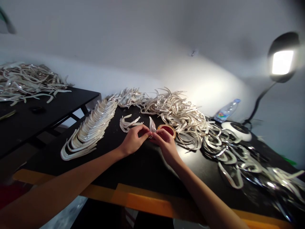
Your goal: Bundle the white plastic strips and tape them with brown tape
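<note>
While the left hand (133, 140) and right hand (166, 147) pinch a curved silver strip (152, 125) together, nested strips (91, 128) lie aligned along the bench (143, 168), kept apart from the loose heap (173, 109).

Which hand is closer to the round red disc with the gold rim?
Right: the right hand sits just below the disc; the left hand is farther left of it.

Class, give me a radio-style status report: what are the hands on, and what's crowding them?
Left hand, right hand: fingers pinching curved silver strips. Red disc beside right hand.
</note>
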A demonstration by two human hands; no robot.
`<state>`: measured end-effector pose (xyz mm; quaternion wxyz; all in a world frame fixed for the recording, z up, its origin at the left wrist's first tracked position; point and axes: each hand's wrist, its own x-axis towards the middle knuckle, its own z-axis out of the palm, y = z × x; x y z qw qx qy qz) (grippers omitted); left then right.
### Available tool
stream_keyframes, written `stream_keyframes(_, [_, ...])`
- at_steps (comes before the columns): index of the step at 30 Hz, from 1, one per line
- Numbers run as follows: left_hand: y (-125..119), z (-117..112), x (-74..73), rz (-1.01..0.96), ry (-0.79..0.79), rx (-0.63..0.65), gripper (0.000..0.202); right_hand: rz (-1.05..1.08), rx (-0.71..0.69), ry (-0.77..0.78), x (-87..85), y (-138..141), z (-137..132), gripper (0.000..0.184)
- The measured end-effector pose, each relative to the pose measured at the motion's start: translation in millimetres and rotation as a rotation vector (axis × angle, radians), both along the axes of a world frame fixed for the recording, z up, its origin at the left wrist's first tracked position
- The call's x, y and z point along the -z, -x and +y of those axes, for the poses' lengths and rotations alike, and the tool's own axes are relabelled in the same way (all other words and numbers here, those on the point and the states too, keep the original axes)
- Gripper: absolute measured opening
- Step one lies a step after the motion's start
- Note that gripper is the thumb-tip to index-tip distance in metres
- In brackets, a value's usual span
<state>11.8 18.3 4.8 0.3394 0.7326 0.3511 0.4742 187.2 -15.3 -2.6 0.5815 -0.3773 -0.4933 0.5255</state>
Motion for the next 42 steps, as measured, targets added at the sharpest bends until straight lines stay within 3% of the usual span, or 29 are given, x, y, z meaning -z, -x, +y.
stream_keyframes(5, [0.9, -1.0, -1.4, 0.014, 0.034, 0.017, 0.022, 0.129, -0.028, 0.128, 1.6, 2.7, 0.7, 0.033])
stream_keyframes(13, [2.8, 5.2, 2.5, 0.141, 0.074, -0.020, 0.017, 0.108, -0.007, 0.314, 6.4, 3.7, 0.5, 0.043])
stream_keyframes(20, [3.9, 8.8, 8.9, -0.055, 0.463, 0.090, 0.020, 0.118, -0.002, 0.364, 5.5, 4.6, -2.3, 0.042])
stream_keyframes(25, [6.2, 6.6, 4.8, -0.148, 0.702, 0.151, 0.023, 0.065, 0.008, 0.370, 4.9, 3.4, -2.2, 0.042])
stream_keyframes(29, [7.6, 7.1, 2.6, -0.132, 0.795, 0.196, 0.026, 0.013, 0.019, 0.354, 4.8, 2.5, -1.5, 0.042])
stream_keyframes(34, [9.7, 12.7, 11.3, 0.052, 0.638, 0.196, 0.026, -0.042, -0.001, 0.370, 9.8, 0.3, 3.3, 0.043])
stream_keyframes(37, [10.7, 13.0, 13.7, 0.248, 0.359, 0.122, 0.022, -0.091, -0.008, 0.364, 13.9, -2.7, 6.6, 0.041])
stream_keyframes(40, [11.0, 10.6, 12.3, 0.443, 0.055, -0.051, 0.016, -0.167, -0.004, 0.347, 17.1, -5.8, 8.5, 0.038])
stream_keyframes(42, [10.6, 9.1, 11.7, 0.520, -0.058, -0.114, 0.016, -0.211, 0.000, 0.331, 18.3, -7.2, 8.8, 0.036])
